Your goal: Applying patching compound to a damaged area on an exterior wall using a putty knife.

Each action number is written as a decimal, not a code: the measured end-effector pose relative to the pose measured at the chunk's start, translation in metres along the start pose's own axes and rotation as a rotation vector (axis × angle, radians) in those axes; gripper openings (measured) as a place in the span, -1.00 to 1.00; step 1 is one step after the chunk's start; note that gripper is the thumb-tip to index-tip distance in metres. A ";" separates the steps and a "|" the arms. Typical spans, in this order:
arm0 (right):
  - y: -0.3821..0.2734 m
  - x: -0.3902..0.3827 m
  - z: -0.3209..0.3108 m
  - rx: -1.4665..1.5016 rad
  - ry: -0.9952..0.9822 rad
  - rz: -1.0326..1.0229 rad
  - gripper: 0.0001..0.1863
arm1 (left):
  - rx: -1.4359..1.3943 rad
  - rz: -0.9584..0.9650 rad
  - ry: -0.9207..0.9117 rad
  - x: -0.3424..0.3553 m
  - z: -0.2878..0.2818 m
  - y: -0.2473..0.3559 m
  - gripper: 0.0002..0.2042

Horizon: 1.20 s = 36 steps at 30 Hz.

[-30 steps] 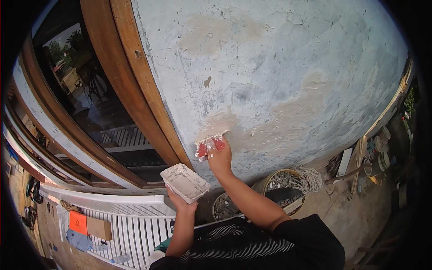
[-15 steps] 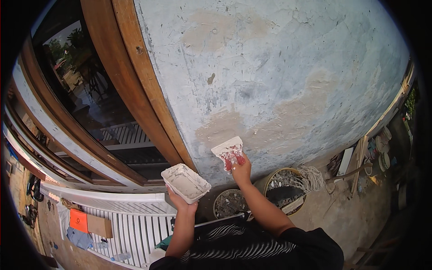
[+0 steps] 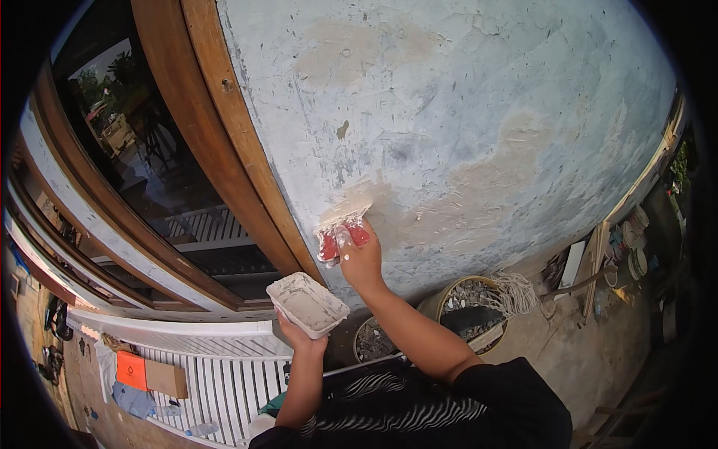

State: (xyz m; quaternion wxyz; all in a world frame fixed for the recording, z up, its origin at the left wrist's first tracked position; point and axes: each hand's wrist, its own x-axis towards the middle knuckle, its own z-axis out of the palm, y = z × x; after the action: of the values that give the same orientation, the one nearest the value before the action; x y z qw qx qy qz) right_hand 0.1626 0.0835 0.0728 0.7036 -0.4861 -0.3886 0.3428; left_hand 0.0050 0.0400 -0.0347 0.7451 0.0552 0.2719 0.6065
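Note:
My right hand (image 3: 357,251) grips a red putty knife (image 3: 331,245) smeared with white filler. Its wide edge presses against the pale blue wall (image 3: 441,97), on a beige patch (image 3: 381,224) low down near the wooden frame. My left hand (image 3: 301,337) holds up a white rectangular tub (image 3: 308,303) from beneath, its fingers mostly hidden behind it. Pale putty coats the inside and rim of the tub. More beige patches spread over the wall to the right and higher up.
A brown wooden window frame (image 3: 202,127) with dark glass borders the wall at left. Below stands a white slatted bench (image 3: 217,389) bearing an orange box (image 3: 131,370) and a cardboard box (image 3: 166,379). Rubble-filled buckets (image 3: 467,299) and a mop head (image 3: 514,294) are by the wall's foot.
My right hand has moved left with the putty knife, from in front of the lower wall onto the patch nearer the window frame. My left hand and the tub stay nearly still.

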 end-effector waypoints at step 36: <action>0.010 -0.009 -0.007 0.020 -0.039 -0.139 -0.68 | 0.011 -0.036 -0.073 0.002 0.002 -0.011 -0.43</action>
State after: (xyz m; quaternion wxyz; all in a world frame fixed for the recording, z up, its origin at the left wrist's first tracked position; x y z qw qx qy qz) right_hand 0.1637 0.0754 0.0596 0.7230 -0.4441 -0.4316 0.3062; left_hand 0.0160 0.0391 -0.0378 0.7651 0.0766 0.2490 0.5889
